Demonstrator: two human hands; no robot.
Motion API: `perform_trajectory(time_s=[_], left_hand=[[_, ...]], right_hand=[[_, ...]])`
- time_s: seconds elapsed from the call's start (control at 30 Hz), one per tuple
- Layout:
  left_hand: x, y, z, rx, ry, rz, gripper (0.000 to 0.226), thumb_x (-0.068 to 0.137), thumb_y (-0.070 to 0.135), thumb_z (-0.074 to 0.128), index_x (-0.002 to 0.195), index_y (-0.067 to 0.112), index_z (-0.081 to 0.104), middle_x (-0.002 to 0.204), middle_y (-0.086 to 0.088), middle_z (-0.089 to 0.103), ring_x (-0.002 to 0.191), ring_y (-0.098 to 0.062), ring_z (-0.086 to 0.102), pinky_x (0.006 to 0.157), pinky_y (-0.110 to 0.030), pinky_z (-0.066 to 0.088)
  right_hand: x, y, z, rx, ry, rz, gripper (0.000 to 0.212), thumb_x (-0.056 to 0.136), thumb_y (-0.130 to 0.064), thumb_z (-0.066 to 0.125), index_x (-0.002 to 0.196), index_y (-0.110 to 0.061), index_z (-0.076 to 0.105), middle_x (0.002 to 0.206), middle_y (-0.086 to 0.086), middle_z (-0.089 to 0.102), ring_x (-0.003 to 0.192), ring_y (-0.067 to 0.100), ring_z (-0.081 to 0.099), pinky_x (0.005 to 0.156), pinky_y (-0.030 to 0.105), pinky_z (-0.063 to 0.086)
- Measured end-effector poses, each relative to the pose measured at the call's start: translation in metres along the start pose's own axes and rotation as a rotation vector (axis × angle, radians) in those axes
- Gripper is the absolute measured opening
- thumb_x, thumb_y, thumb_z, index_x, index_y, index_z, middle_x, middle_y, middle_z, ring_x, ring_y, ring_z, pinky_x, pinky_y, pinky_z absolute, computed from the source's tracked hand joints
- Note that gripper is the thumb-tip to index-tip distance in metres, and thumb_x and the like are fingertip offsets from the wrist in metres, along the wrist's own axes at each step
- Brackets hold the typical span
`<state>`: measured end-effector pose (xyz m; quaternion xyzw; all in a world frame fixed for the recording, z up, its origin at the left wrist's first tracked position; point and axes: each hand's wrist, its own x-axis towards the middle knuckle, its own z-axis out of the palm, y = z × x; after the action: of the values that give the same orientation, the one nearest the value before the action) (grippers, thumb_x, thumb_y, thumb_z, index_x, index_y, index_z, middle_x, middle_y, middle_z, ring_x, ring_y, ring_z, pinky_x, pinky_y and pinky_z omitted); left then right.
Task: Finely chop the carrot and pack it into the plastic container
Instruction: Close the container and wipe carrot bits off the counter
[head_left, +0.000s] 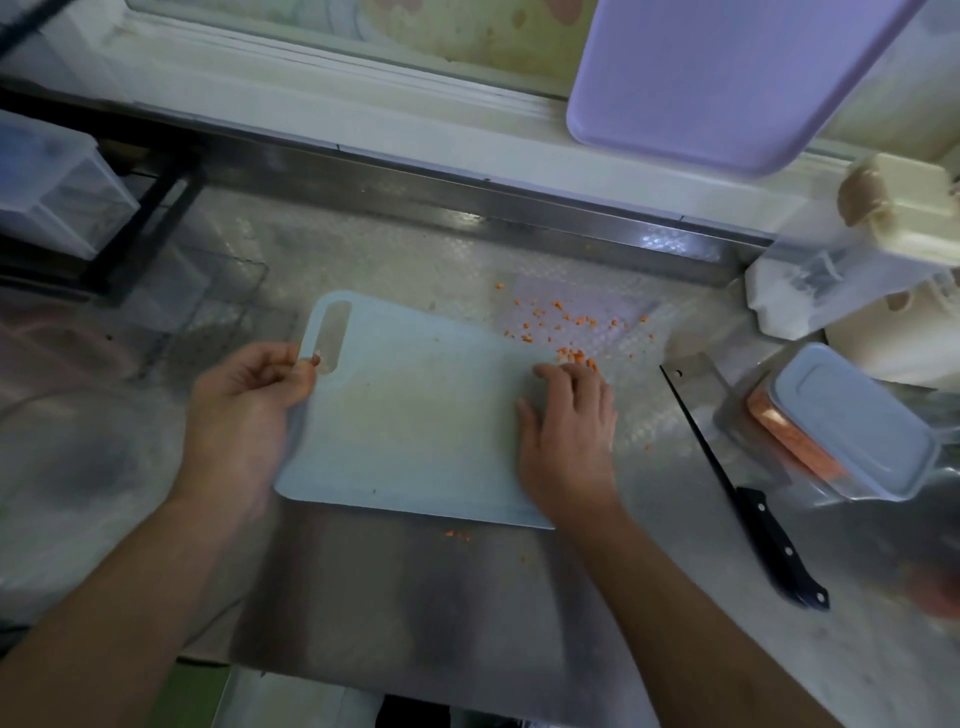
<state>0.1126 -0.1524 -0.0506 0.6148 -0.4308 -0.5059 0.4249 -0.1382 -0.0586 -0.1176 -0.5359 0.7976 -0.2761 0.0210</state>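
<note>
A pale blue cutting board (415, 415) lies on the steel counter. My left hand (249, 410) grips its left edge by the handle slot. Flat on the board's right edge rests my right hand (569, 431), fingers straight, fingertips touching a small heap of chopped carrot bits (574, 357). More carrot bits (556, 317) lie scattered on the counter beyond the board. At the right stands the plastic container (852, 421), its lid on and orange carrot visible inside. A black-handled knife (737, 483) lies between the board and the container.
A lilac tray (727, 78) leans against the wall at the back right. White and cream appliances (883, 249) crowd the right rear corner. Clear plastic drawers (52, 187) stand at the far left. A few carrot bits (457, 534) lie in front of the board.
</note>
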Motion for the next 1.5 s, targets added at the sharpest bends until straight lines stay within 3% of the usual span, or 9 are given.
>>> perform_trajectory(time_s=[0.3, 0.43, 0.5, 0.7, 0.93, 1.07, 1.23, 1.4, 1.5], left_hand=[[0.005, 0.006, -0.01, -0.006, 0.072, 0.01, 0.013, 0.096, 0.004, 0.067, 0.093, 0.015, 0.074, 0.083, 0.002, 0.069, 0.072, -0.01, 0.061, 0.077, -0.033, 0.049], [0.01, 0.007, -0.019, -0.024, 0.084, 0.025, 0.017, 0.095, 0.004, 0.067, 0.091, 0.019, 0.074, 0.074, 0.01, 0.069, 0.071, -0.01, 0.061, 0.077, -0.032, 0.049], [0.011, 0.006, -0.022, -0.028, 0.074, 0.025, 0.018, 0.095, 0.004, 0.067, 0.09, 0.02, 0.076, 0.076, 0.008, 0.07, 0.076, -0.016, 0.061, 0.08, -0.037, 0.048], [0.014, -0.002, -0.028, -0.02, 0.069, 0.024, 0.017, 0.094, 0.006, 0.068, 0.092, 0.02, 0.076, 0.079, 0.005, 0.07, 0.081, -0.021, 0.061, 0.083, -0.041, 0.048], [0.018, -0.006, -0.037, -0.037, 0.1, -0.007, 0.011, 0.095, 0.009, 0.068, 0.1, 0.014, 0.076, 0.091, -0.001, 0.073, 0.087, -0.026, 0.065, 0.087, -0.049, 0.052], [0.023, -0.004, -0.046, -0.069, 0.122, -0.009, 0.012, 0.095, 0.008, 0.068, 0.096, 0.018, 0.075, 0.094, -0.001, 0.073, 0.091, -0.028, 0.065, 0.093, -0.053, 0.054], [0.044, -0.012, -0.079, -0.112, 0.184, -0.068, 0.017, 0.097, 0.017, 0.066, 0.086, 0.026, 0.074, 0.104, 0.001, 0.075, 0.099, -0.029, 0.069, 0.093, -0.058, 0.058], [0.051, -0.028, -0.092, -0.175, 0.209, -0.153, 0.022, 0.105, 0.017, 0.057, 0.088, 0.026, 0.068, 0.09, 0.011, 0.074, 0.087, -0.017, 0.07, 0.07, -0.038, 0.061], [0.054, -0.036, -0.099, -0.242, 0.188, -0.177, 0.023, 0.106, 0.02, 0.055, 0.086, 0.027, 0.065, 0.087, 0.014, 0.074, 0.085, -0.013, 0.069, 0.063, -0.034, 0.063]], right_hand=[[0.005, 0.02, -0.026, 0.229, 0.066, 0.067, 0.014, 0.095, -0.014, 0.056, 0.105, -0.013, 0.065, 0.104, 0.002, 0.057, 0.097, 0.028, 0.056, 0.088, 0.048, 0.05], [-0.009, -0.003, -0.032, 0.39, -0.146, 0.147, 0.052, 0.088, -0.046, 0.068, 0.128, -0.017, 0.051, 0.12, -0.005, 0.046, 0.102, 0.011, 0.053, 0.092, 0.02, 0.045], [-0.008, -0.006, -0.029, 0.425, -0.177, 0.221, 0.058, 0.085, -0.042, 0.077, 0.13, -0.019, 0.049, 0.117, -0.006, 0.048, 0.094, 0.003, 0.053, 0.083, 0.009, 0.042], [-0.002, 0.004, -0.036, 0.471, -0.08, 0.503, 0.013, 0.095, -0.015, 0.062, 0.095, -0.026, 0.069, 0.074, -0.007, 0.071, 0.067, 0.009, 0.067, 0.076, 0.041, 0.058], [0.003, -0.01, -0.041, 0.49, -0.136, 0.394, 0.006, 0.09, -0.032, 0.072, 0.094, -0.028, 0.07, 0.081, -0.011, 0.069, 0.071, 0.005, 0.064, 0.068, 0.022, 0.053], [0.0, -0.005, -0.042, 0.48, -0.092, 0.489, 0.017, 0.092, -0.014, 0.063, 0.093, -0.028, 0.073, 0.074, -0.01, 0.071, 0.074, 0.006, 0.067, 0.078, 0.032, 0.057], [-0.032, -0.022, -0.031, 0.218, -0.089, -0.03, 0.018, 0.093, -0.016, 0.062, 0.109, -0.013, 0.071, 0.11, 0.003, 0.067, 0.104, 0.026, 0.057, 0.097, 0.034, 0.046], [-0.064, -0.054, -0.014, -0.089, -0.432, -0.267, 0.085, 0.086, -0.07, 0.051, 0.147, -0.012, 0.045, 0.151, 0.008, 0.041, 0.139, 0.034, 0.035, 0.118, 0.049, 0.028], [-0.063, -0.048, -0.006, -0.134, -0.393, -0.343, 0.072, 0.094, -0.062, 0.049, 0.144, -0.01, 0.049, 0.147, 0.012, 0.045, 0.133, 0.038, 0.041, 0.115, 0.05, 0.031]])
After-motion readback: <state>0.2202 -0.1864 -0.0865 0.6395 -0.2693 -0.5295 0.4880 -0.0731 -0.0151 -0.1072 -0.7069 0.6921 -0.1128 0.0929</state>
